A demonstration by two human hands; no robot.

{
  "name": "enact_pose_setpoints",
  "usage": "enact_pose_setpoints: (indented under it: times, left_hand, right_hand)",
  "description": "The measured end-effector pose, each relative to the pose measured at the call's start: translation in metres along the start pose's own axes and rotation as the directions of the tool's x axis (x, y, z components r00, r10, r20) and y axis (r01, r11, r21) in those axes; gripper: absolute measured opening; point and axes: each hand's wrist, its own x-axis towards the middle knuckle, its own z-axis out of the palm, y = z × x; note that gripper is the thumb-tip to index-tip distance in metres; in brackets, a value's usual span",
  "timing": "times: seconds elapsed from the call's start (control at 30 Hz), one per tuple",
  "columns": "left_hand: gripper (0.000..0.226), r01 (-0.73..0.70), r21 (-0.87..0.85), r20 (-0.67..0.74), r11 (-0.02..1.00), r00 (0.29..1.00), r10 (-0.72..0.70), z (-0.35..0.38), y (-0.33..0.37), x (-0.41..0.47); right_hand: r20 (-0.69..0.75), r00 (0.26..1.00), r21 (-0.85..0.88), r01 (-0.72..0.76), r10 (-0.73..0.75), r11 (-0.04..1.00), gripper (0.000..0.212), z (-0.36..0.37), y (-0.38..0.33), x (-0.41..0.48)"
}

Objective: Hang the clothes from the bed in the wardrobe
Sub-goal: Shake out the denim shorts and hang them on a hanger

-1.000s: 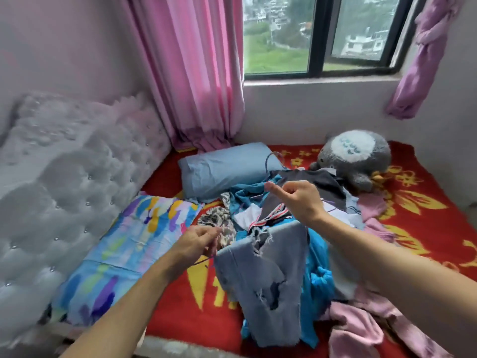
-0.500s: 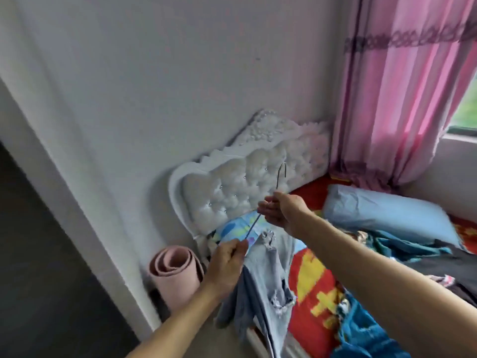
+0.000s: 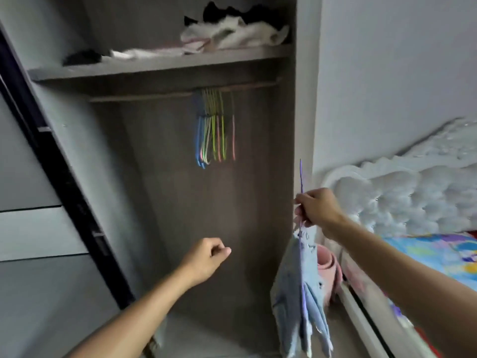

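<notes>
I face the open wardrobe (image 3: 258, 202), brown inside. Under its shelf runs a rail (image 3: 154, 95) with several coloured empty hangers (image 3: 214, 127) bunched at its middle. My right hand (image 3: 318, 209) grips the neck of a purple wire hanger (image 3: 301, 174), whose hook points up. Light blue ripped jeans (image 3: 302, 303) hang from that hanger, to the right of the wardrobe opening and below the rail. My left hand (image 3: 206, 259) is in front of the wardrobe's lower part, fingers curled, holding nothing.
A shelf (image 3: 160, 65) above the rail carries white and black folded clothes. A dark sliding door frame (image 3: 59, 171) slants at the left. The white tufted headboard (image 3: 402, 197) and bed (image 3: 438, 254) are at the right, with a rolled pink mat (image 3: 329, 264) beside them.
I have turned left from the bed to the wardrobe. My left hand let go of the hanger and jeans; my right hand alone carries them now.
</notes>
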Motion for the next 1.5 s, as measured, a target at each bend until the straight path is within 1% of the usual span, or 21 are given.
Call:
enact_pose_setpoints:
  times: [0.03, 0.13, 0.23, 0.3, 0.37, 0.47, 0.6, 0.67, 0.77, 0.83, 0.9, 1.0, 1.07, 1.13, 1.2, 1.27, 1.33, 1.4, 1.47, 1.5]
  left_hand:
    - [0.035, 0.022, 0.044, -0.025, 0.999, 0.999, -0.021, -0.020, -0.020, 0.000]
    - [0.036, 0.104, 0.111, -0.088, 0.988, 0.992, -0.095, -0.072, -0.071, 0.001]
    - [0.035, 0.126, 0.100, -0.152, 0.987, 0.982, -0.111, -0.113, -0.100, 0.002]
    - [0.029, 0.137, 0.088, -0.195, 0.987, 0.974, -0.117, -0.136, -0.115, 0.004]
    - [0.025, 0.171, 0.098, -0.212, 0.980, 0.966, -0.147, -0.157, -0.131, 0.007]
    - [0.028, 0.216, 0.126, -0.236, 0.968, 0.955, -0.183, -0.186, -0.153, 0.013]
    - [0.030, 0.251, 0.235, -0.295, 0.939, 0.939, -0.177, -0.230, -0.168, 0.027]
    - [0.027, 0.277, 0.310, -0.329, 0.909, 0.929, -0.171, -0.257, -0.174, 0.041]
    - [0.023, 0.310, 0.419, -0.351, 0.854, 0.922, -0.163, -0.295, -0.179, 0.071]
    - [0.021, 0.312, 0.503, -0.371, 0.806, 0.920, -0.125, -0.320, -0.178, 0.094]
    - [0.019, 0.297, 0.604, -0.393, 0.740, 0.918, -0.048, -0.343, -0.177, 0.116]
    - [0.017, 0.274, 0.757, -0.387, 0.593, 0.920, 0.068, -0.370, -0.177, 0.138]
    - [0.016, 0.244, 0.854, -0.325, 0.459, 0.940, 0.104, -0.380, -0.181, 0.145]
    - [0.017, 0.215, 0.919, -0.260, 0.330, 0.961, 0.096, -0.387, -0.184, 0.150]
    - [0.016, 0.187, 0.954, -0.215, 0.234, 0.972, 0.098, -0.400, -0.194, 0.155]
    - [0.014, 0.113, 0.982, -0.131, 0.150, 0.984, 0.117, -0.410, -0.201, 0.157]
    - [0.014, 0.047, 0.992, -0.063, 0.116, 0.989, 0.136, -0.416, -0.207, 0.158]
    - [0.013, -0.010, 0.994, -0.008, 0.106, 0.985, 0.171, -0.419, -0.212, 0.159]
    - [0.010, -0.071, 0.996, 0.058, 0.057, 0.977, 0.206, -0.421, -0.217, 0.159]
    - [0.010, -0.088, 0.995, 0.076, 0.036, 0.966, 0.247, -0.422, -0.221, 0.160]
  right_hand:
    - [-0.004, 1.000, 0.037, -0.007, 0.008, 0.999, 0.022, 0.019, -0.008, 0.003]
    - [0.000, 0.998, 0.240, -0.067, 0.069, 0.968, 0.025, 0.071, -0.025, 0.015]
    - [0.030, 0.994, 0.399, -0.110, 0.107, 0.910, 0.029, 0.124, -0.040, 0.022]
    - [0.048, 0.993, 0.445, -0.116, 0.106, 0.888, 0.030, 0.163, -0.046, 0.025]
    - [0.073, 0.993, 0.452, -0.119, 0.096, 0.884, 0.029, 0.205, -0.050, 0.028]
    - [0.160, 0.985, 0.444, -0.125, 0.059, 0.887, 0.022, 0.267, -0.055, 0.032]
    - [0.261, 0.965, 0.363, -0.116, 0.019, 0.925, 0.021, 0.328, -0.069, 0.049]
    - [0.305, 0.952, 0.320, -0.088, -0.015, 0.943, 0.022, 0.355, -0.080, 0.069]
    - [0.345, 0.935, 0.231, 0.002, -0.084, 0.973, 0.026, 0.389, -0.107, 0.107]
    - [0.355, 0.926, 0.208, 0.057, -0.130, 0.976, 0.030, 0.409, -0.132, 0.136]
    - [0.352, 0.918, 0.205, 0.114, -0.182, 0.972, 0.028, 0.429, -0.163, 0.163]
    - [0.347, 0.901, 0.163, 0.215, -0.260, 0.963, 0.027, 0.461, -0.209, 0.198]
    - [0.329, 0.903, 0.152, 0.240, -0.278, 0.959, 0.031, 0.485, -0.234, 0.219]
    - [0.304, 0.911, 0.140, 0.245, -0.277, 0.959, 0.035, 0.505, -0.255, 0.236]
    - [0.295, 0.917, 0.118, 0.245, -0.270, 0.962, 0.037, 0.530, -0.276, 0.253]
    - [0.300, 0.917, 0.106, 0.242, -0.263, 0.965, 0.039, 0.551, -0.292, 0.269]
    - [0.284, 0.922, 0.069, 0.252, -0.262, 0.965, 0.040, 0.570, -0.302, 0.284]
    - [0.273, 0.924, 0.034, 0.268, -0.267, 0.963, 0.041, 0.589, -0.308, 0.296]
    - [0.262, 0.925, 0.018, 0.280, -0.275, 0.960, 0.042, 0.604, -0.312, 0.305]
    - [0.260, 0.927, 0.008, 0.277, -0.269, 0.961, 0.041, 0.612, -0.313, 0.308]
